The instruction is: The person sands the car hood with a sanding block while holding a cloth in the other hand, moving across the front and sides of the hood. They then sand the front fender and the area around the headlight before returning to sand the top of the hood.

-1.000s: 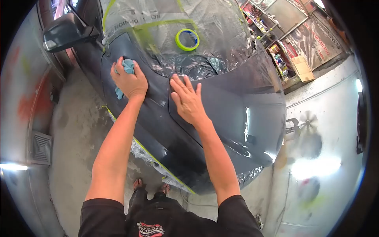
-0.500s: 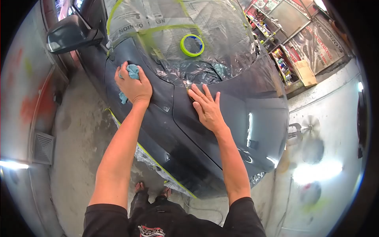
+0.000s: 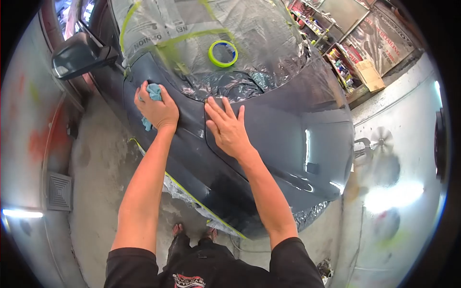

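Note:
A crumpled blue cloth [image 3: 154, 92] is gripped in my left hand [image 3: 161, 109], which rests on the dark front fender [image 3: 185, 139] of a car. Part of the cloth hangs out below the palm. My right hand [image 3: 229, 128] lies with fingers spread on the hood [image 3: 283, 129], its fingertips near the hood's rear edge and the seam to the fender. Beyond it, a yellow-green roll of tape [image 3: 223, 54] rests on the masking sheet [image 3: 192, 21] that covers the windshield.
The side mirror [image 3: 79, 55] juts out at the upper left. Masking film edged with yellow tape [image 3: 192, 193] runs along the fender's lower side. Shelves with bottles [image 3: 342, 72], a cardboard piece [image 3: 370, 76] and a fan [image 3: 382, 139] are on the right.
My right hand has moved left across the hood toward the fender seam. My left hand keeps the cloth on the fender. The camera view has shifted slightly.

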`<action>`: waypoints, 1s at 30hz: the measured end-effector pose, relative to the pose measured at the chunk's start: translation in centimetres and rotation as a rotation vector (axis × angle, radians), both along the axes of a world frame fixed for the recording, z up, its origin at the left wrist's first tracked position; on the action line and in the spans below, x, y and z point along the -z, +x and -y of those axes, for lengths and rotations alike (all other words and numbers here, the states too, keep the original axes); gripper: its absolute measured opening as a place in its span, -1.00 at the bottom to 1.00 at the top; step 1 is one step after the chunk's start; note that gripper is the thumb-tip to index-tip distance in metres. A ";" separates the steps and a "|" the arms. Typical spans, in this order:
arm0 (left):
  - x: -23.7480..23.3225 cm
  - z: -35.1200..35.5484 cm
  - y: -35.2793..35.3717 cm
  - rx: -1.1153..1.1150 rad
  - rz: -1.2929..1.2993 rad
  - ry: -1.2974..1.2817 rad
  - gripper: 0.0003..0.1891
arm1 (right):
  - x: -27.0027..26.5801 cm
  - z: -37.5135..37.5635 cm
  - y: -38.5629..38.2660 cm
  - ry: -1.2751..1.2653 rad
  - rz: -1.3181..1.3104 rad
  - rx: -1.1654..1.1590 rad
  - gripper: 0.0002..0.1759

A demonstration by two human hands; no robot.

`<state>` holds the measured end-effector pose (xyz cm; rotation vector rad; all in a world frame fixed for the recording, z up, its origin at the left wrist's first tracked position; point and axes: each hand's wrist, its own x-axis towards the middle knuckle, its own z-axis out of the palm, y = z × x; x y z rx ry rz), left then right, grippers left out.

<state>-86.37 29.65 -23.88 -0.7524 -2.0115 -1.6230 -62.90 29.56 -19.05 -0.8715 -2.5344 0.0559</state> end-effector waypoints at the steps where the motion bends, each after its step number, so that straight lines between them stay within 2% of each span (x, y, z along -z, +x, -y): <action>1: -0.2 -0.1 0.1 0.019 0.008 -0.001 -0.48 | -0.2 0.6 0.8 0.012 0.029 0.005 -0.44; 3: -0.3 0.2 0.0 0.042 0.036 -0.017 -0.44 | 0.0 2.5 2.2 0.011 0.063 0.009 -0.45; 7: -0.4 0.2 0.3 -0.005 0.011 0.000 -0.48 | 0.1 1.6 -0.7 0.049 0.029 0.099 -0.43; 10: 0.0 0.1 -0.1 0.038 0.022 -0.005 -0.44 | 0.8 2.5 -1.2 0.043 -0.036 0.120 -0.43; 14: -0.2 0.3 0.0 0.021 0.066 -0.018 -0.44 | 1.7 4.7 0.3 0.065 0.054 0.119 -0.41; 18: 0.1 0.3 0.0 0.047 0.034 -0.016 -0.45 | 0.3 3.1 -2.2 0.036 0.010 0.171 -0.41; 25: -0.2 0.4 0.2 0.056 0.054 -0.021 -0.45 | 2.0 5.4 -1.4 0.035 -0.031 0.199 -0.41; 28: -0.4 0.3 0.0 0.054 0.029 -0.025 -0.45 | 1.4 3.5 -3.4 0.055 -0.106 0.205 -0.41; 30: -0.3 0.0 0.1 0.037 0.033 -0.012 -0.45 | 1.6 4.6 -2.1 0.072 -0.045 0.204 -0.40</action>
